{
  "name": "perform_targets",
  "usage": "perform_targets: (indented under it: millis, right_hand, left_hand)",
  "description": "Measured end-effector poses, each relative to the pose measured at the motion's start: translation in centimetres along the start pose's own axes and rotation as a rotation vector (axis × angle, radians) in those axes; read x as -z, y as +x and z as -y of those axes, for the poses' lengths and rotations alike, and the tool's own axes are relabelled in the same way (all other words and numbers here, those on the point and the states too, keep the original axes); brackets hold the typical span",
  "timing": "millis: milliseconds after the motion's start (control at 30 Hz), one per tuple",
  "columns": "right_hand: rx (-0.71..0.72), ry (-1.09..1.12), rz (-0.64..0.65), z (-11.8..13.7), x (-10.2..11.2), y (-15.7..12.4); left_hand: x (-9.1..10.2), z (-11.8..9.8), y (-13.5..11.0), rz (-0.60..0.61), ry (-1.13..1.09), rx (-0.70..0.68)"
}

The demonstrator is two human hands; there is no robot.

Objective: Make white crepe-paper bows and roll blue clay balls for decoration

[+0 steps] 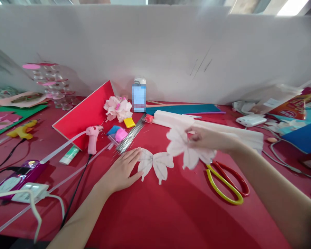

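Note:
A white butterfly-shaped paper cutout (163,163) lies flat on the red tabletop (155,214). My left hand (124,171) rests beside it, fingers stretched out and touching the edge of its left wing. To the right, my right hand (199,136) pinches a white paper flower cutout (178,141) with several petals, held just above the table. The hand covers part of that flower. Scissors with one yellow and one red handle (224,185) lie below my right wrist, blades partly hidden under the flower. A bundle of thin metal wires (132,136) sits beyond my left fingers.
A pink glue gun (92,138) leans near a red board (88,114), with a pale pink flower (118,109) behind. A phone (139,98) stands against the wall. White paper rolls (217,130) lie at the back right. Cords and a power strip (31,191) occupy the left.

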State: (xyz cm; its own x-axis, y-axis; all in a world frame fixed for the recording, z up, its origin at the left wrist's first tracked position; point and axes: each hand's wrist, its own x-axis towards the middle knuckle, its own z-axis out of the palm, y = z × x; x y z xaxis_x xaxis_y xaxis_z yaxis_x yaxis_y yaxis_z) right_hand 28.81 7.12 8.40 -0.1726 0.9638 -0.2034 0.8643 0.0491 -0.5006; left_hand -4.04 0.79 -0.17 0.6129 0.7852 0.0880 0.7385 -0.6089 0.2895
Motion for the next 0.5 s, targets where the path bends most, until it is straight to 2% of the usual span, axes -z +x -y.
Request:
perform_targets:
  millis: [33,67,133,167,267,367,500]
  right_hand:
    - [-0.015,-0.041,0.108,-0.6,-0.9,-1.2]
    - [-0.029,-0.085,0.071,-0.9,-2.2,-2.4]
    - [0.049,-0.215,-0.237,-0.7,-5.2,-4.5]
    - [0.152,-0.252,-0.308,-0.2,-6.7,-5.4]
    - [0.529,-0.329,-0.137,1.8,-10.6,-7.4]
    - [0.595,-0.388,-0.047,3.0,-12.4,-8.1]
    - [0.573,-0.421,-0.035,2.7,-12.4,-7.6]
  left_hand:
    - [-0.1,0.0,0.0,-0.008,-0.001,-0.006]
    - [-0.2,0.0,0.1,-0.015,-0.001,-0.011]
    - [-0.4,0.0,0.2,-0.023,0.000,-0.021]
    - [-0.4,0.0,0.2,-0.021,0.001,-0.023]
    - [-0.6,-0.1,0.3,-0.002,0.004,-0.013]
    - [-0.6,-0.2,0.3,0.006,0.000,0.006]
    - [-0.6,-0.2,0.5,-0.010,-0.033,0.009]
